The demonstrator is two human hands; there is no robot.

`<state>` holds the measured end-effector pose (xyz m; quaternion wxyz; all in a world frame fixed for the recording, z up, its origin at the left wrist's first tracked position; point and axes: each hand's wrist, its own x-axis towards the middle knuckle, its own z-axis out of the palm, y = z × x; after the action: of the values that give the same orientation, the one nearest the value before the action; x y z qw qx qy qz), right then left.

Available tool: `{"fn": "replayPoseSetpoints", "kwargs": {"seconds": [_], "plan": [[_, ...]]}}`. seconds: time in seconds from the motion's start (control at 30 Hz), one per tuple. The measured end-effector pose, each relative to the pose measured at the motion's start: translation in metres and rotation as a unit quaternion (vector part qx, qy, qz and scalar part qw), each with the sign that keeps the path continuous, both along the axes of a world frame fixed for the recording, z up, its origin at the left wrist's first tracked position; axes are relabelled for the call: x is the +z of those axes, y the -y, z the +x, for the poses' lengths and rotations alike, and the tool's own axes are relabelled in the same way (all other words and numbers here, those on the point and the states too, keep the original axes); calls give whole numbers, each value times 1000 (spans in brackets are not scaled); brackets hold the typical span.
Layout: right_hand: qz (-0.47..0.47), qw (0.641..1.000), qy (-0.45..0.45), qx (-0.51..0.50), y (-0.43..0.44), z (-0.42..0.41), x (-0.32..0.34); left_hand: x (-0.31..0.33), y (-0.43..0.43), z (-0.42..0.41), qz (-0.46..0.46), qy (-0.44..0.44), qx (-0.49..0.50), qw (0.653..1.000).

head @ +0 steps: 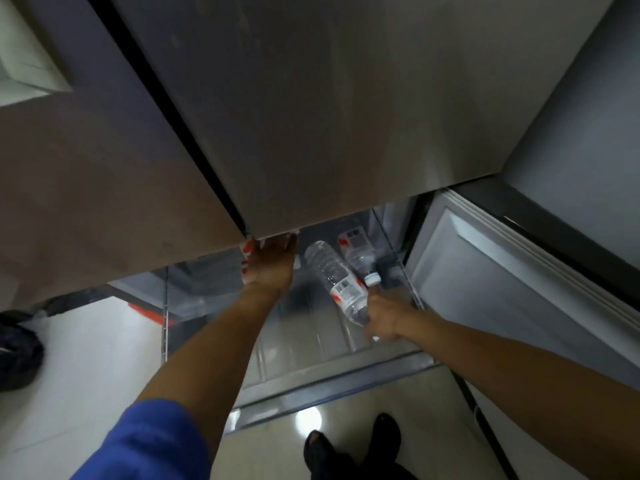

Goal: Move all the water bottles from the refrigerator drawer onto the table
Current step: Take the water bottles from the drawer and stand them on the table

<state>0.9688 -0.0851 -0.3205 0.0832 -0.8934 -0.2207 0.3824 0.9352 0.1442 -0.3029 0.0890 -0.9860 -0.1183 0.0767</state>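
The refrigerator drawer [311, 386] is pulled out below the closed upper doors. My left hand [272, 265] reaches deep under the doors and grips a bottle with a red-and-white label [246, 258], mostly hidden by my hand. My right hand [382, 317] grips the bottom end of a clear water bottle [332, 275] lying tilted in the drawer. A second clear bottle [362, 259] with a white cap lies beside it on the right, its cap pointing toward me.
The grey upper refrigerator doors [311, 116] overhang the drawer's back. An open lower door [502, 289] stands at the right. A dark bag [17, 355] lies on the pale floor at left. My shoes [353, 441] stand in front of the drawer.
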Motion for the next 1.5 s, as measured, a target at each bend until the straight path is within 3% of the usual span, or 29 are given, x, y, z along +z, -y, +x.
{"fn": "replayPoseSetpoints", "kwargs": {"seconds": [0.07,0.33,0.5,0.6,0.8,1.0,1.2,1.33,1.5], "plan": [[-2,1000,2,10,0,-1,2,7,12,-7,35,45,-10,998],[3,1000,11,8,1,-3,-1,4,-9,-23,59,6,19,998],[11,1000,2,-4,0,-2,-6,-3,-7,3,4,44,15,999],[20,1000,1,-7,0,-2,-8,3,3,13,49,45,27,997],[43,999,-5,-15,1,-3,-2,-3,-1,-6,60,34,-16,997],[77,997,-14,-26,1,-5,14,22,-6,-43,81,79,-66,991],[122,987,107,1,2,-16,42,64,-20,-84,98,57,-115,987],[169,955,241,38,-4,-18,60,95,-22,-100,87,130,-125,980],[146,931,328,71,-17,-10,81,126,-22,-112,80,195,-104,972]]}}
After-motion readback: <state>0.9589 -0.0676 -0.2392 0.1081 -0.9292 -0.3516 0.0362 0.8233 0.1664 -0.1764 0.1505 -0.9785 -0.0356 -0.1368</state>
